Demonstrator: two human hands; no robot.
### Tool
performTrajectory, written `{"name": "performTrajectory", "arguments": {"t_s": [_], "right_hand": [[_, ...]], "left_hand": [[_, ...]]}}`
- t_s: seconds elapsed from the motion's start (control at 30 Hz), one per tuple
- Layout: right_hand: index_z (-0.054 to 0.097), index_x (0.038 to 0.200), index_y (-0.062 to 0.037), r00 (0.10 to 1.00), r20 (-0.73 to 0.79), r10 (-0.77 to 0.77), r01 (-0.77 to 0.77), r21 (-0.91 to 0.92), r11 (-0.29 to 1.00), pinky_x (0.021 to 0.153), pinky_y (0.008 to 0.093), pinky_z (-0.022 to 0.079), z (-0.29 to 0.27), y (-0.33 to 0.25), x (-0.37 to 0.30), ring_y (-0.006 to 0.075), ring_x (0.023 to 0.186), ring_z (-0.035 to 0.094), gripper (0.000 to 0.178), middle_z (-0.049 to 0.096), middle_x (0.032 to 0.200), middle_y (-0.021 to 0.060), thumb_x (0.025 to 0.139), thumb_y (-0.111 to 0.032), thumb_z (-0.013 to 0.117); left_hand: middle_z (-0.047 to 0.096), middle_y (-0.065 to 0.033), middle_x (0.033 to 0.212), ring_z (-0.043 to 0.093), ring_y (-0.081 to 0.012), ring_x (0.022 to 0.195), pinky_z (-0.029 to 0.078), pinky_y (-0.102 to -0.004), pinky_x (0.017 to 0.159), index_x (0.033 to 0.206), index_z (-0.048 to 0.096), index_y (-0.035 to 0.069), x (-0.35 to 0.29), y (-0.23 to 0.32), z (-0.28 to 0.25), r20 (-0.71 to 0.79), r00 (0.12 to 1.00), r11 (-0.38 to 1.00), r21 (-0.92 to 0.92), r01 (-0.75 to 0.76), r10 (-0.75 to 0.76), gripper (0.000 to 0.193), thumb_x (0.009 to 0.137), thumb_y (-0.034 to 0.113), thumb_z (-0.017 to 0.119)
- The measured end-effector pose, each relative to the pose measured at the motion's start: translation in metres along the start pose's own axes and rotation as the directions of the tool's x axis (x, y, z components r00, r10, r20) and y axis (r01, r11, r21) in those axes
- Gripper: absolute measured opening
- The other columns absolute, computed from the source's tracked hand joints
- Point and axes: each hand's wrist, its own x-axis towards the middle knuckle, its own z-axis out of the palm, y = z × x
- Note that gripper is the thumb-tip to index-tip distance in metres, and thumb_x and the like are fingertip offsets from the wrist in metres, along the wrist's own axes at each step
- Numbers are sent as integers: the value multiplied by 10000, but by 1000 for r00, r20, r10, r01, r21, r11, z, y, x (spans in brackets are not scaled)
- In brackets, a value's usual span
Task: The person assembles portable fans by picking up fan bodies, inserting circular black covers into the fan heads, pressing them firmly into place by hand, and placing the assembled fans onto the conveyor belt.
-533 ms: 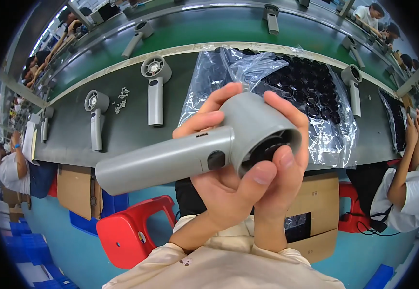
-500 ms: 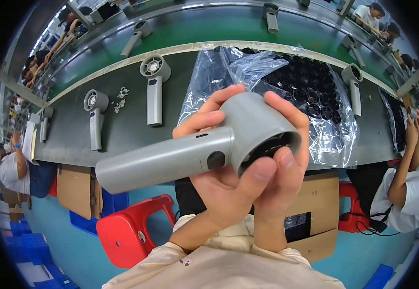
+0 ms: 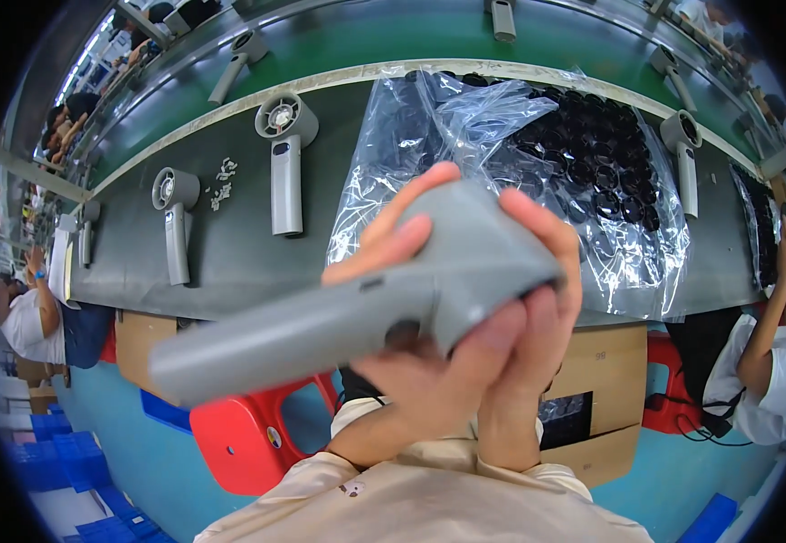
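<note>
A grey handheld fan (image 3: 284, 335) is in both my hands above the near edge of the bench, blurred by motion. Its handle points left and slightly down. My left hand (image 3: 411, 376) is closed round the fan head from the left, fingers over its far side. From the right, my right hand (image 3: 542, 339) wraps the head. Both thumbs press at the head's open end, mostly covering what is inside. Behind the fan lies a clear plastic bag (image 3: 384, 190) with many round black parts (image 3: 606, 172).
More grey fans (image 3: 286, 181) stand or lie on the dark bench (image 3: 230, 290), beside small pale pieces (image 3: 222, 192). A green conveyor (image 3: 366, 54) runs beyond. Below are a red stool (image 3: 239, 443) and a cardboard box (image 3: 606, 362). Co-workers (image 3: 755, 362) sit at both sides.
The fan has tilted in my hands: its handle end has swung down and left, and its open end has turned further from view. Both thumbs stay at the opening.
</note>
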Motion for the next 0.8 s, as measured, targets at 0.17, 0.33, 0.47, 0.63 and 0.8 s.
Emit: {"name": "performTrajectory", "arguments": {"t_s": [0.17, 0.33, 0.47, 0.63, 0.8], "right_hand": [[480, 1212, 71, 999, -28, -24, 19, -181, 983, 927, 336, 392, -8, 12, 12, 245, 1077, 506, 537, 507, 1190, 198, 791, -179, 701], [464, 1228, 88, 989, 114, -96, 128, -317, 940, 951, 346, 383, -10, 5, 14, 266, 1133, 467, 591, 452, 1245, 218, 725, -90, 717], [354, 1311, 80, 994, -55, -96, 67, -385, 921, 930, 327, 419, -2, 4, 10, 224, 1083, 535, 878, 526, 1202, 175, 699, -394, 770], [386, 1285, 63, 977, -211, -30, -57, -393, 918, 920, 347, 435, 3, -11, 7, 249, 1054, 559, 982, 542, 1173, 188, 625, -554, 770], [463, 1230, 55, 989, 122, -87, 127, -380, 916, 945, 381, 422, 15, -4, -1, 295, 1109, 528, 847, 520, 1207, 246, 766, -647, 561]], "left_hand": [[408, -255, 1315, 432, -301, 1198, 379, -394, 987, 1252, 396, 9, 7, -12, 1, -98, 948, 946, -149, 287, -303, 651, 765, 312, 702], [413, -214, 1343, 451, -224, 1194, 371, -341, 995, 1324, 344, -17, 11, -2, -8, -30, 907, 864, -319, 390, -421, 845, 698, 325, 796], [403, -203, 1353, 458, -206, 1194, 397, -336, 970, 1258, 424, -47, 15, 36, -27, -9, 817, 794, -246, 556, -576, 732, 717, 294, 780], [450, -253, 1278, 496, -252, 1150, 424, -379, 923, 1164, 486, -51, 31, 63, -49, 223, 680, 679, 508, 530, -698, 562, 794, 340, 648], [456, -340, 1227, 512, -369, 1118, 415, -441, 934, 1237, 416, -13, 25, 33, -40, 387, 920, 792, 543, -279, 59, 640, 900, 531, 413]]}}
